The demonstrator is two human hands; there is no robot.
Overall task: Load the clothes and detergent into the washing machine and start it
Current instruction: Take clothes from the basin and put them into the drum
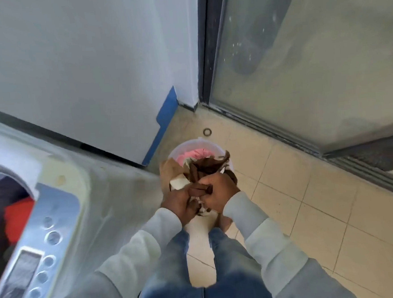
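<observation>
1. There was one washing machine (60,181), with seven round buttons (53,238) showing on its panel and one display window (20,275)
2. One bucket (179,147) stood on the floor
3. Two hands were in view, the left hand (178,203) and the right hand (219,193)
4. One ring-shaped floor drain (207,132) lay by the corner

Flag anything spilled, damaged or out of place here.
No spill shows. Yellowish stains mark the washing machine top, and blue tape runs crookedly down the wall corner. Both hands, left hand and right hand, grip brown clothes above the bucket.
</observation>
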